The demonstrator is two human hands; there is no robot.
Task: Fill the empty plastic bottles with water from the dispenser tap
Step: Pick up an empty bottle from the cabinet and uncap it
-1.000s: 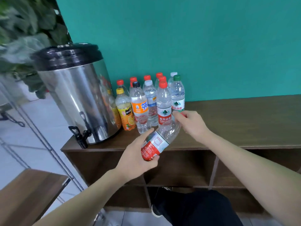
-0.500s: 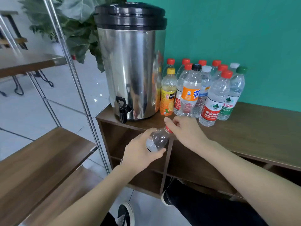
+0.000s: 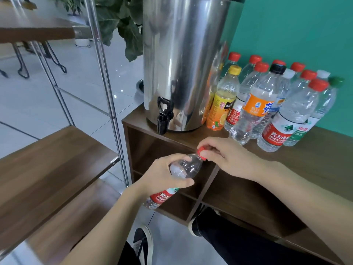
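My left hand (image 3: 162,174) grips the middle of a clear empty bottle (image 3: 188,167) with a red label, tilted with its neck up to the right. My right hand (image 3: 227,155) pinches the bottle's red cap (image 3: 201,152). The bottle is held in front of the wooden cabinet, below and slightly right of the black tap (image 3: 163,116) of the steel water dispenser (image 3: 181,64). Several capped plastic bottles (image 3: 275,106) stand in a cluster to the right of the dispenser.
The wooden cabinet (image 3: 315,159) has open compartments under its top, against a teal wall. A metal-framed rack with wooden shelves (image 3: 47,165) stands close on the left. A leafy plant (image 3: 122,25) stands behind the dispenser. My shoes and dark trousers show below.
The view has swung left and closer to the dispenser. Both hands kept hold of the bottle, which now points cap-up toward the tap side, with the red cap showing between my right fingers.
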